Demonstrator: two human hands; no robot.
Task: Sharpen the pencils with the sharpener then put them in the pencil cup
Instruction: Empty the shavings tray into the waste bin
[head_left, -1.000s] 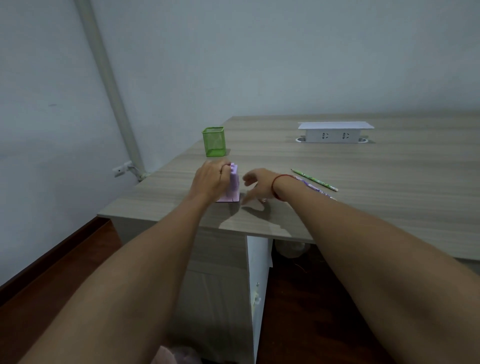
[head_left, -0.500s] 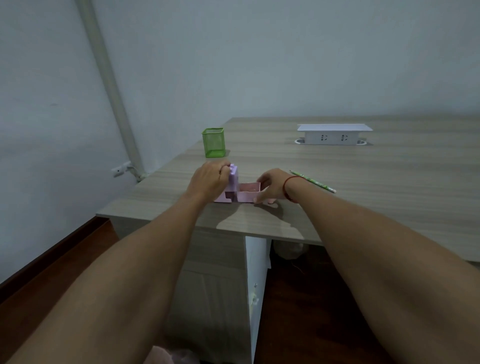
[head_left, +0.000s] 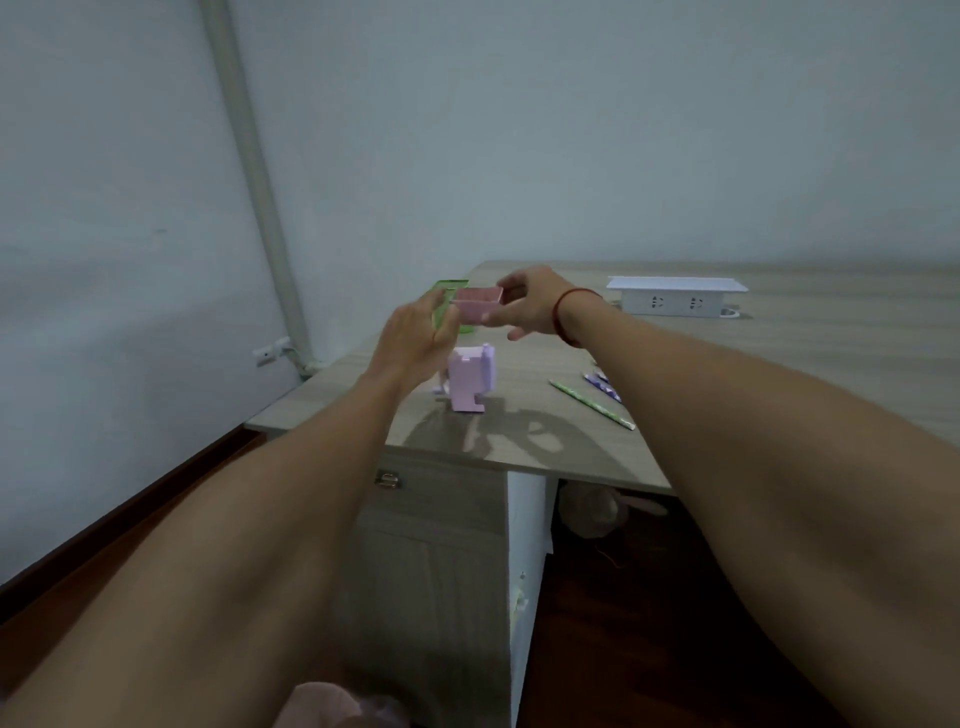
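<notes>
The pink shavings drawer (head_left: 477, 309), half a second ago only sliding out of the sharpener's side at table level, is now fully out and lifted into the air. The right hand (head_left: 530, 306) pinches its far end between thumb and fingers. The left hand (head_left: 415, 338), which was clamped on the lilac sharpener (head_left: 470, 383), has let go and risen beside the drawer's near end. Its fingers are straight and relaxed, and blur hides whether they touch it.

The sharpener stands unheld on the table (head_left: 779, 374). The green pencil cup (head_left: 451, 285) sits at its 12 o'clock, partly behind the left hand. The green pencil (head_left: 592, 404) and the purple pencil (head_left: 602, 387) lie untouched at 3 o'clock. I judge this a check or emptying of the tray, so sharpening is paused.
</notes>
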